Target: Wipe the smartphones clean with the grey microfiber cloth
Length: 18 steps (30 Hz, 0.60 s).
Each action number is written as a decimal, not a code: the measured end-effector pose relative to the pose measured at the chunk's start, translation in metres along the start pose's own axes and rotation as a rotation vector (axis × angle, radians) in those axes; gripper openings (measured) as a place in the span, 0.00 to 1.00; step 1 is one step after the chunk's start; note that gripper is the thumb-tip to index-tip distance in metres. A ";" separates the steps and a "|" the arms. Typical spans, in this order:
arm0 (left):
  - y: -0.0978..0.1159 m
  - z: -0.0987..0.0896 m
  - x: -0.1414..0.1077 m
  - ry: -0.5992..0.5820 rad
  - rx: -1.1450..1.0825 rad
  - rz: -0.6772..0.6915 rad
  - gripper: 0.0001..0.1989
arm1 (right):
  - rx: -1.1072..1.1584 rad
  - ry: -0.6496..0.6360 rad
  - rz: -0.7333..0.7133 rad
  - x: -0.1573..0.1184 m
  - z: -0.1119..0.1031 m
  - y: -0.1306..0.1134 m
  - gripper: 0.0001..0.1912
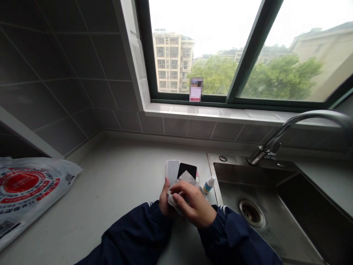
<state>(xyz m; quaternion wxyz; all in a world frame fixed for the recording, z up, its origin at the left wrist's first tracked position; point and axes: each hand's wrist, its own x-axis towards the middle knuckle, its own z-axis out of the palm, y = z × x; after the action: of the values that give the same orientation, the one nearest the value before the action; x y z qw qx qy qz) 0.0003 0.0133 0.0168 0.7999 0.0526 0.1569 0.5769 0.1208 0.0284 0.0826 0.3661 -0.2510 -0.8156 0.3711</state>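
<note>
My left hand [164,201] is curled on the near side of the counter with its thumb up. Its other fingers are hidden under a thin white wipe [188,177], so what it grips does not show. Over it, my right hand [194,206] is bent onto the wipe, pinching it between thumb and fingers. Just beyond the hands lie a pale, silver-edged phone [173,169] and a black phone [189,168] side by side, their near ends covered. To the right of my right hand stands a small white-capped bottle [209,184] with a blue and yellow label.
A steel sink [216,173] with a curved faucet [281,134] is at the right. A white plastic bag [62,176] with red print lies on the counter [118,176] at the left. Behind are a tiled wall and a window [193,99] with a small card against it.
</note>
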 end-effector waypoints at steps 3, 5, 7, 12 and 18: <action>0.001 0.003 -0.001 -0.023 -0.001 -0.017 0.32 | -0.059 0.094 -0.009 -0.015 0.005 0.002 0.10; 0.002 0.003 0.000 -0.045 -0.026 -0.006 0.35 | -0.211 0.189 -0.062 -0.022 0.008 0.006 0.10; 0.003 0.002 0.000 -0.039 -0.059 -0.025 0.36 | -0.419 0.203 -0.108 -0.028 0.011 0.012 0.13; 0.003 -0.002 0.000 0.062 -0.069 -0.074 0.31 | -0.748 -0.172 -0.164 -0.035 0.017 0.025 0.32; -0.006 -0.007 0.007 0.018 0.001 0.051 0.31 | -0.840 -0.275 -0.155 -0.026 0.006 0.034 0.42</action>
<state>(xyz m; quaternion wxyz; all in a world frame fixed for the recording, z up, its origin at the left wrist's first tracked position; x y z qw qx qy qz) 0.0060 0.0173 0.0069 0.7834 0.0516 0.1631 0.5975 0.1360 0.0282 0.0423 0.1474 -0.2645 -0.9530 0.0089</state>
